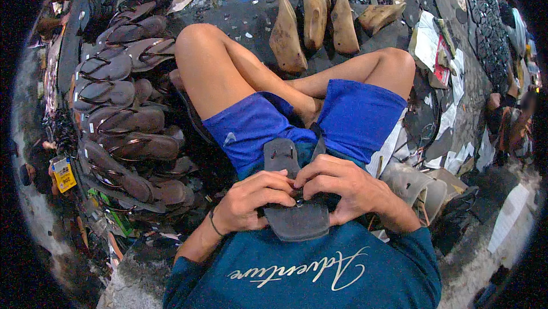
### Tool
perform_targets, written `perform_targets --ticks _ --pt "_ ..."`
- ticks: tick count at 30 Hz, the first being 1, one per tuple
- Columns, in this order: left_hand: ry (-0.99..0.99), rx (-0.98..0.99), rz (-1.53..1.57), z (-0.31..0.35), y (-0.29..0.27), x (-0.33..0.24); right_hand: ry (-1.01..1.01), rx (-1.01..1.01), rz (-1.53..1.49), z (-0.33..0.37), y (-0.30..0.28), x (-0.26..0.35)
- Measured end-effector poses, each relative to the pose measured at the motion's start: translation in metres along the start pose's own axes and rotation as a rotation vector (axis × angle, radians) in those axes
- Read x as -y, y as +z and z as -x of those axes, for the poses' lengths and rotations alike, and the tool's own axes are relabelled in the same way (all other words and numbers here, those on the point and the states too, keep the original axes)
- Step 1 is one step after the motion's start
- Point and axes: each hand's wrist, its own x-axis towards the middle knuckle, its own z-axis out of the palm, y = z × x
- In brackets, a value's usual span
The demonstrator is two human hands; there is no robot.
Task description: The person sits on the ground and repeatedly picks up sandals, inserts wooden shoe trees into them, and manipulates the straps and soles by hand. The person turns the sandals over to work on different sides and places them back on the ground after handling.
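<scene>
A dark grey sandal sole (299, 223) lies across my lap and lower chest, its narrower end pointing away from me. Two small slots show near that far end. My left hand (257, 197) grips the sole from its left side, fingertips bent over the middle. From the other side my right hand (337, 186) closes on it, thumb below and fingers pinching near the centre. A dark strap (318, 146) sticks up beside my right fingers. Between the fingertips sits a small dark, shiny piece, too small to name.
Rows of finished-looking dark flip-flops (117, 95) are stacked at my left. Several wooden shoe lasts (317, 15) stand beyond my crossed legs. At right lie papers (425, 40), a curled beige sheet (419, 189) and scraps. A yellow box (64, 175) lies far left.
</scene>
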Motion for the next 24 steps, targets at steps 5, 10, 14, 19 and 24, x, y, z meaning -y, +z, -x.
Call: perform_targets --ticks 5,10,14,19,24 --pt "0.011 0.003 0.005 -0.005 -0.002 0.001 -0.001 0.002 0.023 -0.001 -0.002 0.004" --pt "-0.005 0.023 -0.062 -0.01 -0.002 -0.002 -0.003 0.018 0.073 0.006 -0.001 0.0" --pt "-0.018 0.044 -0.126 -0.005 0.005 0.008 0.008 0.056 0.079 0.008 0.006 -0.015" --pt "0.043 -0.591 -0.259 -0.033 -0.009 0.002 -0.102 -0.233 -0.115 -0.065 -0.036 -0.077" --pt "-0.496 -0.838 0.613 -0.024 -0.025 0.051 0.404 -0.765 0.91 -0.157 -0.027 -0.214"
